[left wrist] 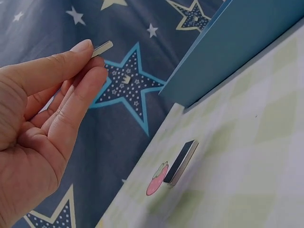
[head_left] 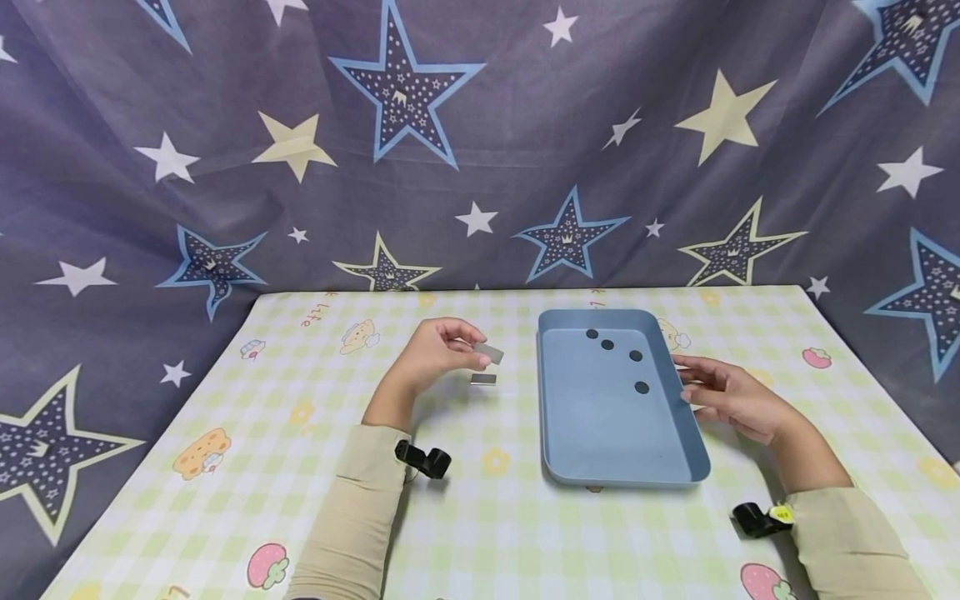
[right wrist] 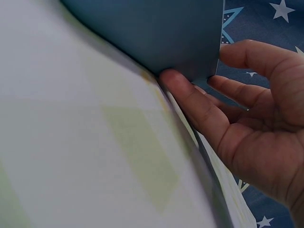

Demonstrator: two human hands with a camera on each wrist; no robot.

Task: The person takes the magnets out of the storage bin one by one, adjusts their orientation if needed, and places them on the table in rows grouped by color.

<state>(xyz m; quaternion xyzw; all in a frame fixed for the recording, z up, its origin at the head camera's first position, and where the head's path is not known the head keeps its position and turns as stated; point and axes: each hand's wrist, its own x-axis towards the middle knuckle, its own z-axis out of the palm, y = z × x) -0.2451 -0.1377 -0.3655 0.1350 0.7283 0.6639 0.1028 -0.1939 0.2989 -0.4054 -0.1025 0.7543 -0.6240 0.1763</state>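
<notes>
My left hand (head_left: 442, 354) pinches a small flat silver-grey rectangular piece (head_left: 489, 352) between thumb and fingers, above the table. In the left wrist view the held piece (left wrist: 102, 49) shows as a thin metal-like bar, edge on. Below it, a similar rectangular piece (head_left: 483, 379) lies on the cloth; the left wrist view shows its dark face and pale edge. My right hand (head_left: 735, 400) touches the right side of the blue tray (head_left: 600, 442), with fingertips against the outer wall and the rim. Several small dark discs (head_left: 636, 356) lie in the tray's upper part.
A checked tablecloth (head_left: 465, 533) with cartoon prints covers the table. Behind it hangs a dark star-patterned curtain (head_left: 495, 125). The tray's raised wall (left wrist: 223, 52) stands to the right of the left hand. Each sleeve carries a black wrist camera (head_left: 423, 458).
</notes>
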